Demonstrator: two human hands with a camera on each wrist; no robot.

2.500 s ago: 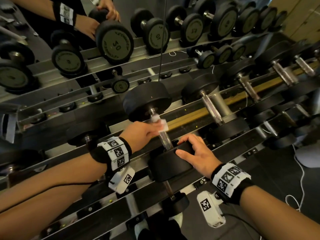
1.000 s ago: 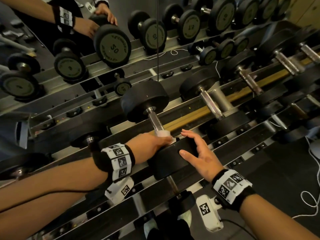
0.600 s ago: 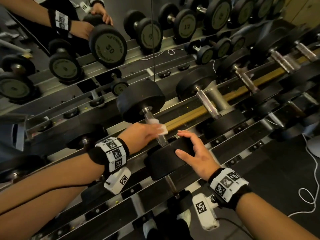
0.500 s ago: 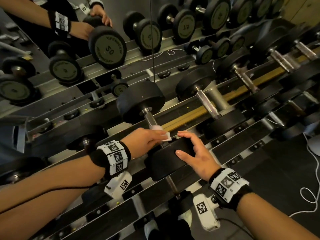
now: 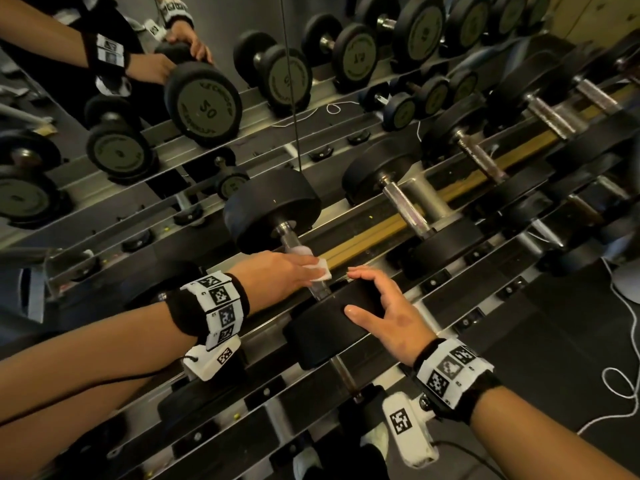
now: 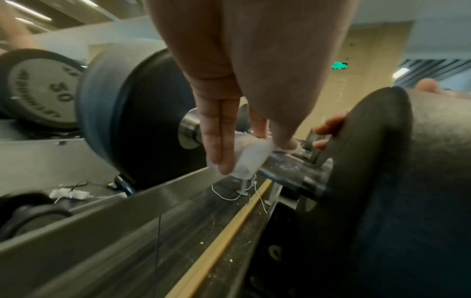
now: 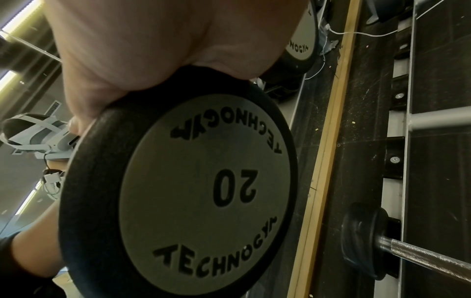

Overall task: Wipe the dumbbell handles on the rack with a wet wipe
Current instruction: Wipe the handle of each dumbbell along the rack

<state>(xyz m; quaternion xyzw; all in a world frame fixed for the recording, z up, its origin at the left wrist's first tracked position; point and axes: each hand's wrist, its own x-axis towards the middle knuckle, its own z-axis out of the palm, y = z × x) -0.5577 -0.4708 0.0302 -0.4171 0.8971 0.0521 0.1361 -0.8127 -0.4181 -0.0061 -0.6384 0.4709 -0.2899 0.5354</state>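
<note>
A black dumbbell lies on the rack's middle tier, its far head [image 5: 272,209] toward the mirror and its near head [image 5: 329,330] toward me. My left hand [image 5: 284,271] wraps a white wet wipe [image 5: 321,270] round the steel handle [image 5: 290,241], about midway along. In the left wrist view the fingers [image 6: 220,141] and thumb pinch the wipe [image 6: 251,159] over the handle [image 6: 288,170]. My right hand [image 5: 381,311] lies on the near head, fingers curled over its rim. The right wrist view shows that head's face [image 7: 203,191], marked 20.
More dumbbells [image 5: 412,209] sit to the right on the same tier, with a wooden strip [image 5: 377,232] along the rail. Behind it a mirror [image 5: 204,102] reflects the rack and my hands. A smaller dumbbell [image 5: 344,374] lies on the lower tier. A white cord [image 5: 623,375] trails on the floor.
My left hand slid the wipe up the handle toward the far head, then back down near the middle. The right hand stayed on the near head.
</note>
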